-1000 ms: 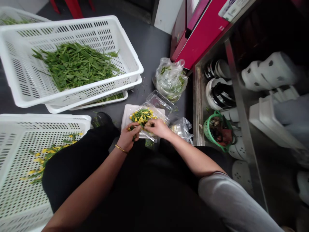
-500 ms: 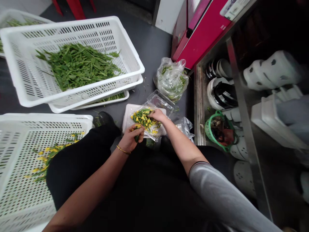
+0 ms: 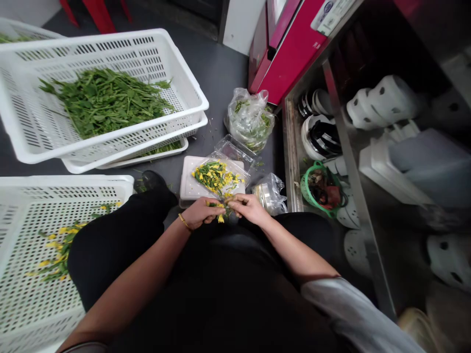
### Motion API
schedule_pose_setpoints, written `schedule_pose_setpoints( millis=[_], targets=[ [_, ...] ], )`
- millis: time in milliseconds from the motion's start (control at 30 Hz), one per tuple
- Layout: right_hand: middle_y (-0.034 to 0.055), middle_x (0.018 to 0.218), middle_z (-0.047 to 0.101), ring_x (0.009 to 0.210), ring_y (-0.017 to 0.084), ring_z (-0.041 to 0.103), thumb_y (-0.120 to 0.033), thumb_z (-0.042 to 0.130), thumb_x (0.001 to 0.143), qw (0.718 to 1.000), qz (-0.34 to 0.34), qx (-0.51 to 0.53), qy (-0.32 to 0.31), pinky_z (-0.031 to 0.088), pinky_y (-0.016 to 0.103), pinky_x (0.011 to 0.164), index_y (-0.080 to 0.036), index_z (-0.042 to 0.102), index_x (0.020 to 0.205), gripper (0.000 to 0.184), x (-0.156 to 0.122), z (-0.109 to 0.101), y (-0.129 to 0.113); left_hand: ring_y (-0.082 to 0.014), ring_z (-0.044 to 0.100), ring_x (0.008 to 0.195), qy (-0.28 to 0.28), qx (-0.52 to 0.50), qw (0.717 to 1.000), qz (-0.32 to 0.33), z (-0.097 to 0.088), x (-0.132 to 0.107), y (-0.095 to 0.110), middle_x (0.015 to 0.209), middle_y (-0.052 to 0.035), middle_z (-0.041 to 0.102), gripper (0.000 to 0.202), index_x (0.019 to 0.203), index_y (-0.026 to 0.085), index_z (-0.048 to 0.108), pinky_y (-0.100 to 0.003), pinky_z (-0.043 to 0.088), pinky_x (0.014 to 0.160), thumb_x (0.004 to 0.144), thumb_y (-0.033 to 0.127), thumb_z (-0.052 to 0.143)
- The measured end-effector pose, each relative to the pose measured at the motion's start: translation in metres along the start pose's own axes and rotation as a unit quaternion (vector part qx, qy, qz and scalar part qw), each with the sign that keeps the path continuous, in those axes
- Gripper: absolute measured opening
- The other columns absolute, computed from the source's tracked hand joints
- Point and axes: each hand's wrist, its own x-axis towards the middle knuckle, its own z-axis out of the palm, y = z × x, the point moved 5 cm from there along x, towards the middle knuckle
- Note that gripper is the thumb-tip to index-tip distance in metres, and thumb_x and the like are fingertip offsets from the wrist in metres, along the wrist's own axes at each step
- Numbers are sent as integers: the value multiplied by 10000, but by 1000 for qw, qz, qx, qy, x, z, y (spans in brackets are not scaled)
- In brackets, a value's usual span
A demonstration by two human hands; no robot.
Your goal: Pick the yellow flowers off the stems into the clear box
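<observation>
My left hand (image 3: 203,212) is closed around several small green pieces with yellow flowers (image 3: 221,217), held low over my lap. Close beside it, my right hand (image 3: 247,206) pinches at the same small bunch, thumb and fingertips together. Just beyond both hands lies a heap of the same yellow-flowered green pieces (image 3: 211,175) in a clear plastic container (image 3: 240,172) with its lid folded back. That container rests on an upturned pale box (image 3: 187,182). Fingers partly hide what each hand grips.
White baskets (image 3: 200,100) stacked at the left hold leafy green stems (image 3: 110,103). Another white basket (image 3: 110,182) by my left leg has more flowered pieces. Plastic bags (image 3: 248,120) stand ahead and right. A metal shelf (image 3: 362,196) with dishes and a green basket (image 3: 307,191) borders the right.
My right hand has left the heap in the container and come back toward me, meeting my left hand. The left hand has lowered slightly. The view has shifted a little.
</observation>
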Motion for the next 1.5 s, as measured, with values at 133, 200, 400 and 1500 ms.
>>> schedule_pose_setpoints(
  millis=[133,200,400,1500],
  targets=[
    [-10,580,516,560,83,473,-369,580,782,991,-48,-115,40,383,202,542,-161,493,573,307,-9,-11,-13,-94,437,504,53,214,968,123,1,-5,16,511,12,526,177,615,133,633,-215,332,501,654,299,679],
    [-36,512,470,475,76,442,-390,593,759,999,20,-27,-9,366,198,468,-166,490,611,288,-7,-6,-3,-127,511,613,68,274,937,204,5,-12,29,618,-18,609,130,624,147,657,-229,379,596,680,264,649],
    [-75,458,454,296,57,354,-329,691,611,885,253,327,-214,247,177,286,-180,421,650,310,-7,27,31,-119,503,541,-34,292,915,275,23,-29,38,589,-21,595,116,615,184,689,-209,366,547,705,183,615],
    [-75,445,464,360,45,392,-412,679,677,988,107,43,-107,309,164,361,-151,556,691,288,73,9,14,-69,421,372,206,-140,965,85,-27,14,3,435,44,488,324,742,127,603,-171,301,332,523,251,807]
  ],
)
